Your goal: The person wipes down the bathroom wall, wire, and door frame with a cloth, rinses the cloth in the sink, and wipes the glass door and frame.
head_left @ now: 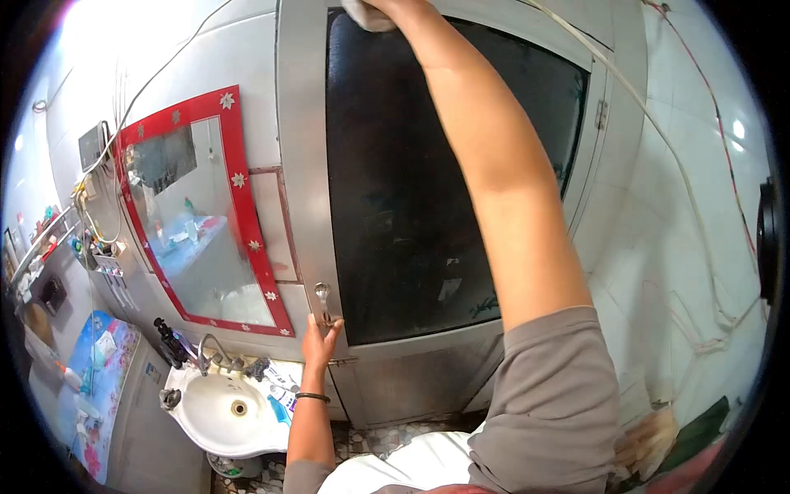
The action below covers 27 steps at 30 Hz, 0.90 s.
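The door [303, 165] stands upright, metal around a dark pane [395, 181]; a pale cloth [369, 17] (partly cut off) is near its top.

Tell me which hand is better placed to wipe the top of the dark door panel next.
Right, I'd judge: the right hand, mostly cut off by the frame, has the pale cloth at the upper corner of the dark panel, while the left hand is low, at the door handle.

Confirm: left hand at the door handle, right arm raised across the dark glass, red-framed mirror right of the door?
Wrong side: the head view shows the red-framed mirror left of the door. Rest stands: left hand at the door handle, right arm raised across the dark glass.
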Available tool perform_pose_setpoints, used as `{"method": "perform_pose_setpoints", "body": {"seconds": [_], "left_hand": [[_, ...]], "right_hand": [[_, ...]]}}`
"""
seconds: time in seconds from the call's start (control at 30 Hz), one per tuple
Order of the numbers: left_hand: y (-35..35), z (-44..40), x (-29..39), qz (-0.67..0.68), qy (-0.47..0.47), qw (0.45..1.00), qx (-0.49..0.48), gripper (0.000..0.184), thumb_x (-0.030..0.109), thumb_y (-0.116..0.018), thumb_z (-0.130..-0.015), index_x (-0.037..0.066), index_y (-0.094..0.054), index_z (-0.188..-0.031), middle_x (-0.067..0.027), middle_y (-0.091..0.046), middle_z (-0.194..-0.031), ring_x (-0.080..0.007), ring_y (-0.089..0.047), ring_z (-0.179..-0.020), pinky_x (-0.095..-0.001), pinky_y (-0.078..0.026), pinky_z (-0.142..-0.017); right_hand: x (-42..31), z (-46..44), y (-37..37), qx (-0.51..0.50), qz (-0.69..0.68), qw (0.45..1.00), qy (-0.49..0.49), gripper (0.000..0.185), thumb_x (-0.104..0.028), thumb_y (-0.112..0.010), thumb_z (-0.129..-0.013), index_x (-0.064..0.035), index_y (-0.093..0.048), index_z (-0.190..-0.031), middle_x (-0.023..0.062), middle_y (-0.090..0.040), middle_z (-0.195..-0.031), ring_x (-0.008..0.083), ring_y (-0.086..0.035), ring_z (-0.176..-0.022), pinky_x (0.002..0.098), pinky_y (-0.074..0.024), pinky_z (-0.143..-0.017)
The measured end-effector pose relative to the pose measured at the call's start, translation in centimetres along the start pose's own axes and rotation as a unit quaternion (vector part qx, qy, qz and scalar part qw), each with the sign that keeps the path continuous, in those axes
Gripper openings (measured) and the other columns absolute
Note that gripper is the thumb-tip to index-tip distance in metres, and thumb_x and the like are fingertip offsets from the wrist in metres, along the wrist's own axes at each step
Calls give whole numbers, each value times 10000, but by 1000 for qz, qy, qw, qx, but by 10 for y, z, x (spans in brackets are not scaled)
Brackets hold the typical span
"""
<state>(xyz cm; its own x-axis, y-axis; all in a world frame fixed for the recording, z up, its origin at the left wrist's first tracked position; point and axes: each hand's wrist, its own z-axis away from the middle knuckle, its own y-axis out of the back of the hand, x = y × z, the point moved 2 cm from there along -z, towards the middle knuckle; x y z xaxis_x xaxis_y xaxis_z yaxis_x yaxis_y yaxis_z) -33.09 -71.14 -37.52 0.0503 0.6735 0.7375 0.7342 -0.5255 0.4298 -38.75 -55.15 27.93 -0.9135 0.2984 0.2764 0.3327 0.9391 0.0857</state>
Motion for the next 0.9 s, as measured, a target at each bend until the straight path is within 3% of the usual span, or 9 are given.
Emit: {"method": "perform_pose_setpoints", "body": {"seconds": [0.03, 0.2, 0.3, 0.33, 0.43, 0.53, 0.67, 0.73, 0.9], "left_hand": [[-1, 1, -3, -1, 2, 1000, -1, 545, 473, -721, -871, 60, -489, -1141, -199, -699, -978, -433, -660, -946, -479, -506, -774], [9, 4, 13, 1, 9, 1000, -8, 573, 484, -731, -858, 59, -477, -1148, -201, -698, -968, -428, -661, -924, -479, -506, -755], [7, 7, 14, -1, 15, 1000, 11, 549, 480, -747, -839, 77, -484, -1103, -177, -698, -941, -417, -663, -871, -485, -505, -718], [10, 7, 17, -1, 16, 1000, 11, 545, 476, -748, -840, 80, -483, -1104, -176, -698, -944, -416, -663, -875, -486, -505, -718], [8, 9, 15, 6, 16, 1000, 7, 545, 477, -749, -839, 81, -483, -1104, -174, -695, -949, -415, -662, -885, -488, -505, -719], [8, 6, 14, -1, 13, 1000, 10, 551, 479, -747, -841, 77, -481, -1108, -179, -692, -948, -418, -660, -890, -490, -505, -720], [5, 4, 9, -3, 8, 1000, -11, 613, 499, -713, -871, 30, -471, -1182, -220, -696, -1015, -442, -661, -952, -476, -515, -769], [4, 4, 5, -1, 7, 1000, -7, 588, 492, -711, -876, 40, -472, -1167, -214, -697, -1013, -441, -661, -953, -474, -515, -767], [0, -2, 2, 34, 18, 999, -27, 505, 432, -729, -869, 98, -477, -1153, -179, -683, -991, -424, -652, -930, -490, -505, -752]], "right_hand": [[14, 12, 0, 94, 58, 986, 126, 204, -135, -581, -885, -88, -689, -1051, 130, -686, -978, 346, -649, -902, 422, -535, -827], [12, 34, 1, 307, 10, 942, 134, 168, -34, -585, -859, -45, -638, -1017, 165, -644, -971, 368, -623, -920, 424, -513, -789], [-45, 19, 3, 319, -53, 924, 205, 154, 8, -569, -856, -41, -629, -989, 158, -641, -955, 376, -620, -902, 431, -511, -784], [-44, 7, -11, 293, -28, 912, 286, 150, -20, -566, -864, -43, -634, -995, 162, -644, -958, 376, -624, -909, 427, -513, -777], [-38, 6, -56, 37, -9, 960, 276, 311, -51, -609, -804, -62, -691, -1104, 181, -676, -1090, 354, -625, -1061, 433, -486, -949], [-48, 24, -67, 91, 97, 975, 178, 377, -30, -615, -764, -27, -689, -1134, 203, -640, -1222, 362, -609, -1111, 432, -445, -1029], [-52, 71, -63, 129, 115, 953, 247, 386, -99, -595, -801, 20, -669, -1160, 205, -580, -1274, 355, -561, -1168, 460, -448, -994], [-54, 117, -67, 54, 60, 975, 207, 301, -149, -729, -760, 7, -712, -1017, 202, -649, -1197, 354, -586, -1172, 429, -472, -1005], [-96, 301, -68, -130, -12, 968, 215, 298, -42, -630, -808, -27, -671, -1103, 139, -594, -1315, 313, -538, -1286, 432, -414, -1120]]}}
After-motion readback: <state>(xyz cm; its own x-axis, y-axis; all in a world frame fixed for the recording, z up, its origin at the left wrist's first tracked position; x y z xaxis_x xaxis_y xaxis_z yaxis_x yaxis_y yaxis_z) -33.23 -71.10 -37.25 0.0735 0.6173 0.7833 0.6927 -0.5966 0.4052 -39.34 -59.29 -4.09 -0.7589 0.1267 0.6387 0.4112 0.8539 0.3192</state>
